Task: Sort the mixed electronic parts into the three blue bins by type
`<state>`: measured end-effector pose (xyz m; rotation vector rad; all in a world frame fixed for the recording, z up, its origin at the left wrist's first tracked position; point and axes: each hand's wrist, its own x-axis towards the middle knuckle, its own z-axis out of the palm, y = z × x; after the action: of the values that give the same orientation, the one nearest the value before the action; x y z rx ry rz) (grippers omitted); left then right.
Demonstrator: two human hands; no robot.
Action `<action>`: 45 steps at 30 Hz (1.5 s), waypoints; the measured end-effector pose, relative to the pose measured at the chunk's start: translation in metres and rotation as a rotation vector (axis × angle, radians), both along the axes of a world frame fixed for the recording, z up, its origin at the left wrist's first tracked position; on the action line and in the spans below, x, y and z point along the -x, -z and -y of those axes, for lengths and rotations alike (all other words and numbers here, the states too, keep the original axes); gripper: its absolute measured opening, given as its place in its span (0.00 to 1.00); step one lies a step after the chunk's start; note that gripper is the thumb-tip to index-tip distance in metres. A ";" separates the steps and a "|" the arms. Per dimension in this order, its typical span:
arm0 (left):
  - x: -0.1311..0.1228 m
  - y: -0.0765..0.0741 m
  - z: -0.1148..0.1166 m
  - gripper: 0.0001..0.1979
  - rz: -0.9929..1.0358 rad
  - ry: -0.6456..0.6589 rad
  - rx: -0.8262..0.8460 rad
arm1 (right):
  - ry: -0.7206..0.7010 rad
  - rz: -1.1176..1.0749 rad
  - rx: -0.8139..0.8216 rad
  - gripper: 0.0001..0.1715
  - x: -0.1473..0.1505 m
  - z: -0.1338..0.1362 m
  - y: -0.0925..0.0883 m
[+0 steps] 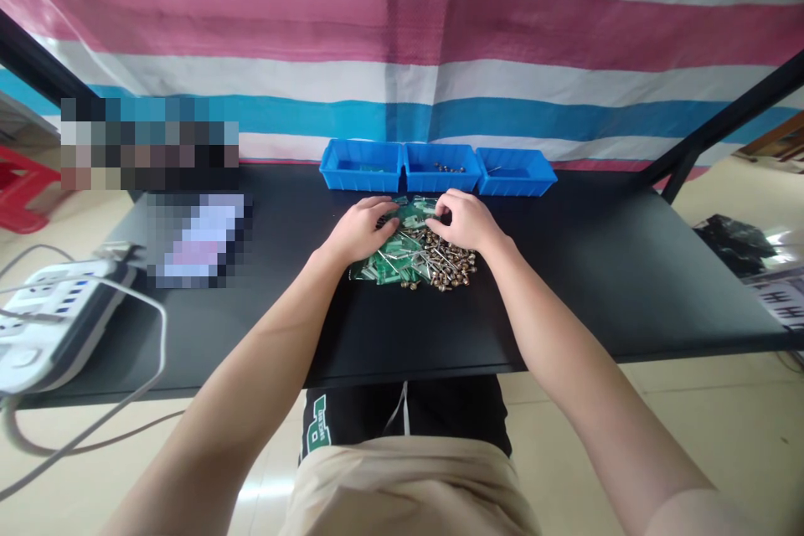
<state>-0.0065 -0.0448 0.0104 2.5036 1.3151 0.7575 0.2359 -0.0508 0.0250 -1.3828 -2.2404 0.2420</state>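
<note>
- Head view: two bare hands are at one mixed pile (420, 244) on the black surface (596, 268).
- The left-hand grip (361, 230) bends over the far left edge of the pile. Its thumb and finger look loose, but I cannot tell if it pinches a tiny bit.
- The right-hand grip (470, 222) bends over the far right edge. It has a gap by the thumb too, and again I cannot tell if it holds anything small.
- The pile is between the two grips and spreads toward the body, wider side to side than front to back.
- Green plastic bits (380, 266) are on the left, nearer the left-hand grip.
- Brass-coloured metal pieces (449, 272) are on the right, nearer the right-hand grip.
- Thin silver pins (409, 248) lie in the middle, pointing many ways.
- Three blue bins (441, 182) stand in a row just past both grips, with small things inside.
</note>
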 end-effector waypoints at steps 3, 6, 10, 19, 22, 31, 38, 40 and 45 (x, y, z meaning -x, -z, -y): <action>0.000 -0.001 0.002 0.19 0.036 -0.007 -0.028 | 0.105 0.135 0.128 0.14 0.003 0.006 -0.007; -0.001 -0.004 0.004 0.18 0.071 -0.015 -0.045 | 0.096 0.171 0.196 0.14 0.004 0.008 -0.008; -0.003 -0.008 0.008 0.17 0.113 -0.026 -0.081 | 0.039 0.151 0.193 0.15 0.004 0.007 -0.004; -0.006 -0.010 0.014 0.15 0.115 0.000 -0.118 | 0.003 0.065 0.203 0.12 -0.003 0.007 -0.005; -0.007 -0.012 0.016 0.15 0.119 0.011 -0.141 | -0.017 -0.020 0.140 0.13 -0.006 0.007 -0.008; -0.020 -0.012 0.022 0.14 0.057 0.186 -0.277 | -0.175 -0.241 0.097 0.13 0.011 0.016 -0.014; -0.023 -0.011 0.025 0.14 0.047 0.170 -0.272 | -0.199 -0.255 0.086 0.15 0.017 0.019 -0.014; -0.023 -0.012 0.026 0.14 0.032 0.161 -0.265 | -0.195 -0.242 0.091 0.17 0.018 0.019 -0.013; -0.024 -0.012 0.026 0.16 0.009 0.136 -0.271 | -0.183 -0.229 0.100 0.16 0.020 0.020 -0.014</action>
<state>0.0170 -0.0710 0.0220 2.7593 1.0888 0.9717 0.2158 -0.0709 0.0387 -1.1344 -2.1861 0.5530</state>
